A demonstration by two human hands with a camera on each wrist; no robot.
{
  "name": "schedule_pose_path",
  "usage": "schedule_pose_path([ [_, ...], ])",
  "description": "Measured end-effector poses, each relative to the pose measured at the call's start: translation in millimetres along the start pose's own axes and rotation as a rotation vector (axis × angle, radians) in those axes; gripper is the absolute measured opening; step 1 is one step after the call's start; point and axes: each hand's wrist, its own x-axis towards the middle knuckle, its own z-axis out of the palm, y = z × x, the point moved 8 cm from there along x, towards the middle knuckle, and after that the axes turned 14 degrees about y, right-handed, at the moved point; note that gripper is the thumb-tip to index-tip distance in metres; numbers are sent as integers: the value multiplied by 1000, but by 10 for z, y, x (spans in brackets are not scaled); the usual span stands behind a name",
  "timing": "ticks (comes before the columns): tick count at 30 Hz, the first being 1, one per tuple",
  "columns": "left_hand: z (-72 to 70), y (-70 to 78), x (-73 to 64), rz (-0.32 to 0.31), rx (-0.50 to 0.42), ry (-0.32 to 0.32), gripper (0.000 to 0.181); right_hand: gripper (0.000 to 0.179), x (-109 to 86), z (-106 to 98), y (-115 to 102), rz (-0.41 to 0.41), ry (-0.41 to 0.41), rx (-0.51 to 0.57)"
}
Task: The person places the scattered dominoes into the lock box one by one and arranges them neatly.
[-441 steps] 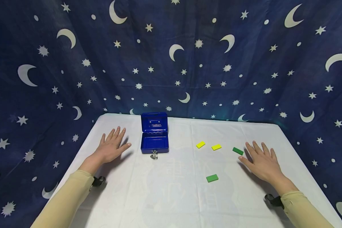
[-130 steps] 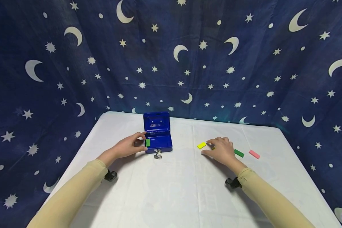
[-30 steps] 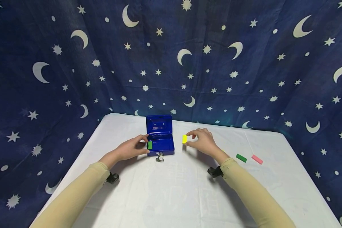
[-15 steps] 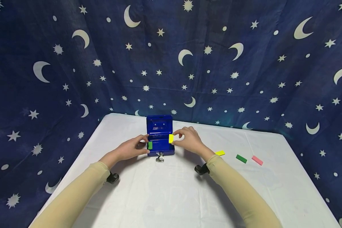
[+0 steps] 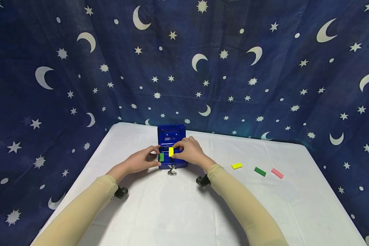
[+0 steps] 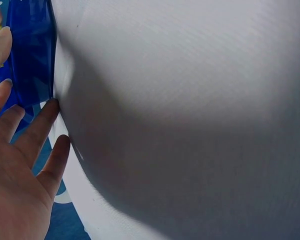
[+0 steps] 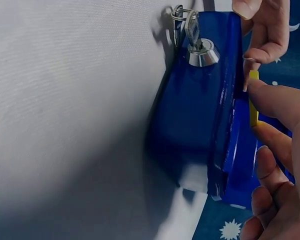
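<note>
A small blue metal cash box point(image 5: 172, 131) stands on the table with its lid raised. In its front lock hang keys point(image 7: 192, 30). My left hand point(image 5: 141, 160) holds the box's left end, thumb at the front corner and fingers towards the back. Inside, against the left wall, is a green block point(image 5: 161, 157). My right hand point(image 5: 190, 150) pinches a flat yellow block point(image 5: 171, 152) between thumb and forefinger, upright over the middle of the box. In the right wrist view this yellow block shows edge-on, above the rim.
Right of the box, on the white tablecloth point(image 5: 187, 212), lie a second yellow block point(image 5: 236, 166), a dark green block point(image 5: 260, 171) and a pink block point(image 5: 277, 173). A dark blue curtain point(image 5: 264, 112) with moons and stars hangs behind the table.
Earlier, the light green block went from the table into the box. Over the last second my right hand carried a yellow block leftward over the box. My left hand has stayed at its end.
</note>
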Motion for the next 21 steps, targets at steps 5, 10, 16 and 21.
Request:
schedule_pose_path([
  [5,-6,0,6,-1,4,0,49,44,36,94,-63,-30,-34,-62],
  [10,-14,15,33,2,8,6,48,42,81,146,-124,-74,-47,-134],
  [16,-6,4,24,-6,-1,2,49,41,93,238,-198,-123,-67,-213],
  [21,10,-35,-17,-10,12,4,49,39,61,336,-221,-122,-80,-243],
])
